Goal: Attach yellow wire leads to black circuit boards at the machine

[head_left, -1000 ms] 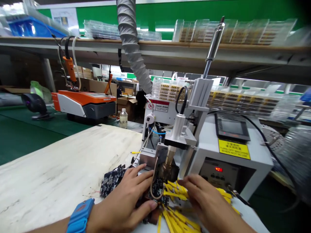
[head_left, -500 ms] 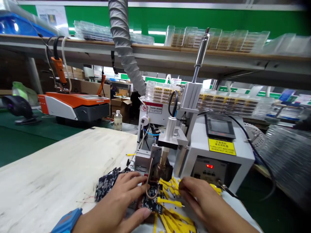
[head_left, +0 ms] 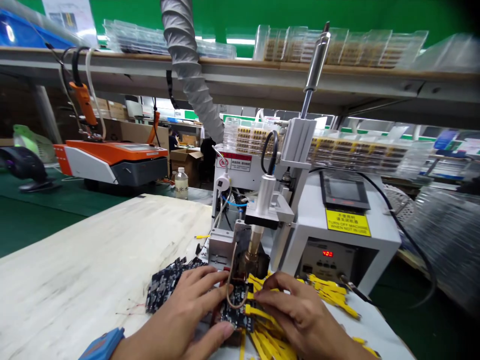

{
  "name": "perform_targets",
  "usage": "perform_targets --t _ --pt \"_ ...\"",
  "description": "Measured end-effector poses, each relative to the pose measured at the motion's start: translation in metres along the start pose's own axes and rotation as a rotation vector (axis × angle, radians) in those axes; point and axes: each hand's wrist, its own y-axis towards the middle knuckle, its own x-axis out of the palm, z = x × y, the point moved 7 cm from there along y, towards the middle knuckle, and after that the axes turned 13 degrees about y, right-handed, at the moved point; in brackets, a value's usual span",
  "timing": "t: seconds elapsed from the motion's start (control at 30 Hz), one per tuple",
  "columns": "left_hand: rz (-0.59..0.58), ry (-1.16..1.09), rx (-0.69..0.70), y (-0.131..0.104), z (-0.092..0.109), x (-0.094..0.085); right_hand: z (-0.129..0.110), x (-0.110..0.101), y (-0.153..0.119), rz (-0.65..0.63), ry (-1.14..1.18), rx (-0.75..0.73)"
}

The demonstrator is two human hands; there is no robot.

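My left hand (head_left: pixel 187 310) lies with fingers spread over the left side of a black circuit board (head_left: pixel 237 312), under the machine's soldering head (head_left: pixel 252 257). A bent copper-coloured tube curves down over the board. My right hand (head_left: pixel 296 310) has its fingers pinched on a yellow strip (head_left: pixel 252 295) at the board's right edge. Another yellow strip (head_left: pixel 258 314) lies just below, its left end on the board. More yellow strips (head_left: pixel 273 342) are heaped beneath my right hand. A pile of black boards (head_left: pixel 163 287) rests left of my left hand.
The grey control box (head_left: pixel 337 250) stands at right, with further yellow strips (head_left: pixel 330 290) in front. Behind are a bottle (head_left: pixel 181 184) and an orange-and-grey machine (head_left: pixel 116 162). A grey duct (head_left: pixel 187 65) hangs down before the shelf (head_left: pixel 131 65).
My right hand has moved left to the board's edge, uncovering yellow strips at the right. My left hand stays over the board. The view has shifted slightly.
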Motion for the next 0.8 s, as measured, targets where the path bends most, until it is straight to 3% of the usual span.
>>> perform_targets --t 0.33,0.8 --pt "-0.093 0.011 -0.022 0.0017 0.0021 0.0047 -0.004 -0.0011 0.0004 0.019 -0.048 -0.035" --pt "-0.055 -0.014 -0.011 0.0009 0.0023 -0.0037 -0.0089 -0.0026 0.0014 0.028 -0.053 -0.079"
